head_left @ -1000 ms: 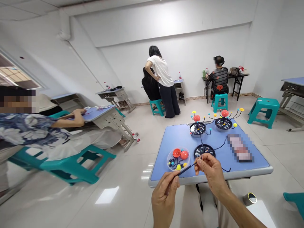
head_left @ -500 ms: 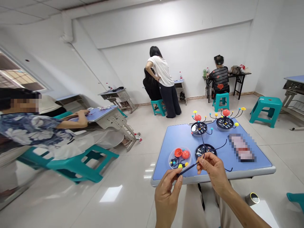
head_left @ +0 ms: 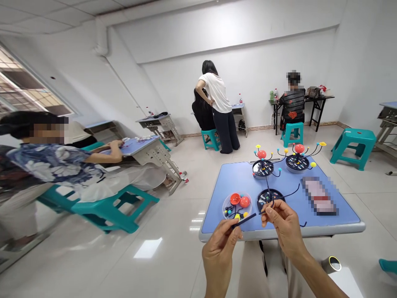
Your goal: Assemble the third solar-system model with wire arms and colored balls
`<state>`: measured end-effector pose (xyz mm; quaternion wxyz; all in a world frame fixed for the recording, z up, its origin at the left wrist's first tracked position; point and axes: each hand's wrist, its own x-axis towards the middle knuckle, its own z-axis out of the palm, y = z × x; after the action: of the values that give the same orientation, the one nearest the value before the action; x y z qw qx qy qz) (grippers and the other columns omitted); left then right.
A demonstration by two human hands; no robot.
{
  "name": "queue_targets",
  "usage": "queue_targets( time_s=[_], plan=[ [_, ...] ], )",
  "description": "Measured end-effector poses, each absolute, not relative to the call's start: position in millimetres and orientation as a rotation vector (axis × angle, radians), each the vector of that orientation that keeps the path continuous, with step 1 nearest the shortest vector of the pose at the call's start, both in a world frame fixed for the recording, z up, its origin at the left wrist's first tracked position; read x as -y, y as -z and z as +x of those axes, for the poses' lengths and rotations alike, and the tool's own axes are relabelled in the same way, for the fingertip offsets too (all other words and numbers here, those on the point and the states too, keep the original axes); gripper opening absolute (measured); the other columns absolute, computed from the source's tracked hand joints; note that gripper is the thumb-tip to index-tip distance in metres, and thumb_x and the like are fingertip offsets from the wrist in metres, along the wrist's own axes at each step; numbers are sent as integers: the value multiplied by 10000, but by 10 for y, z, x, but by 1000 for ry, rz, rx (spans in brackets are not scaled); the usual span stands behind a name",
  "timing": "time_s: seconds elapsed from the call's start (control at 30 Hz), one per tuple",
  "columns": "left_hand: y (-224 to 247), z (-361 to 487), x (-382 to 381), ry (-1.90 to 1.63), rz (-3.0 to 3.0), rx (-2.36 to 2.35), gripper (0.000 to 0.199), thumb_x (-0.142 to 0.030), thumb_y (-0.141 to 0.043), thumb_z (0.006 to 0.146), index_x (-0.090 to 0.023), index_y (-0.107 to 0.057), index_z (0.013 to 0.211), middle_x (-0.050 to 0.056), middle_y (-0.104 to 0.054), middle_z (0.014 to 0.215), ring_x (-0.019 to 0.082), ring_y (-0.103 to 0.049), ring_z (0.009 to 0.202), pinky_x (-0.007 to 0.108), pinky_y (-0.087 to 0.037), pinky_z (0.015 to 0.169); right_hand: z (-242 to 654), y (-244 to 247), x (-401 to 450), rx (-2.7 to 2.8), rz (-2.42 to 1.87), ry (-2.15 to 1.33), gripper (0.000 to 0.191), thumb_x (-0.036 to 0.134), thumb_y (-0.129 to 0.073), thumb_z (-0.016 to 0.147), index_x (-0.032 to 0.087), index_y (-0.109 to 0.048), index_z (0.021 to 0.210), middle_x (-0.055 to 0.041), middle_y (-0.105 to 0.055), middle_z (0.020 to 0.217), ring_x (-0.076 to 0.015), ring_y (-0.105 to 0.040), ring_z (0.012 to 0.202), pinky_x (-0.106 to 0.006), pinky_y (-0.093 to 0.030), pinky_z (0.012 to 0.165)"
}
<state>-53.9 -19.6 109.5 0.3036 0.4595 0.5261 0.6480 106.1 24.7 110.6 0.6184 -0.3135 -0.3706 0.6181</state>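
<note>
In front of me, my left hand (head_left: 219,246) pinches a short black rod (head_left: 248,219) that points up and right. My right hand (head_left: 283,225) has its fingers closed on a piece with thin black curved arms (head_left: 290,192), which spread up and right. A slim end of that piece faces the rod tip, with a small gap between them. Behind my right hand lies a round black base (head_left: 262,197) with printed labels, partly covered. To its left, a clear round dish (head_left: 224,209) holds red half-balls and small coloured balls on black stems.
Two planet models (head_left: 262,169) with red centre balls stand at the back of the blue table (head_left: 229,178). A blurred-out flat item (head_left: 319,196) lies at right. A co-worker (head_left: 58,165) sits at left; other people are near the far wall. A green stool (head_left: 353,147) stands right.
The rod in my left hand and the piece in my right hand met at their ends before; now a slight gap shows. The whole view has shifted slightly.
</note>
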Motion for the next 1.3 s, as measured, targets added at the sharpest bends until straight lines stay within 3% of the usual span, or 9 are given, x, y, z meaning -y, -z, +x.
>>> queue_targets(
  time_s=[0.13, 0.6, 0.9, 1.3],
  plan=[
    [-1093, -544, 185, -1708, 1235, -1386, 181, -325, -747, 731, -214, -765, 872, 38, -681, 877, 113, -616, 606, 225, -547, 600, 1055, -1151, -224, 885, -714, -1382, 192, 357, -719, 810, 184, -637, 791, -14, -637, 799, -129, -603, 642, -278, -516, 629],
    [-1142, -489, 165, -1643, 1364, -1402, 181, -332, -756, 722, -214, -776, 857, 35, -677, 850, 122, -612, 601, 225, -545, 575, 1074, -1215, -199, 934, -747, -1374, 223, 385, -713, 801, 184, -622, 768, -16, -650, 730, -147, -607, 614, -293, -529, 619],
    [-976, -575, 110, -1616, 1199, -1351, 198, -327, -734, 755, -199, -755, 905, 19, -655, 772, 141, -620, 660, 267, -541, 688, 1127, -1265, -188, 888, -745, -1317, 230, 388, -725, 786, 182, -627, 761, -14, -641, 743, -142, -609, 602, -287, -533, 582],
    [-1086, -505, 122, -1613, 1384, -1447, 180, -348, -717, 765, -197, -755, 854, 37, -676, 818, 134, -624, 619, 240, -556, 610, 1125, -1231, -198, 922, -756, -1327, 220, 382, -705, 804, 183, -614, 776, -22, -652, 713, -157, -621, 619, -299, -536, 599]
  ],
)
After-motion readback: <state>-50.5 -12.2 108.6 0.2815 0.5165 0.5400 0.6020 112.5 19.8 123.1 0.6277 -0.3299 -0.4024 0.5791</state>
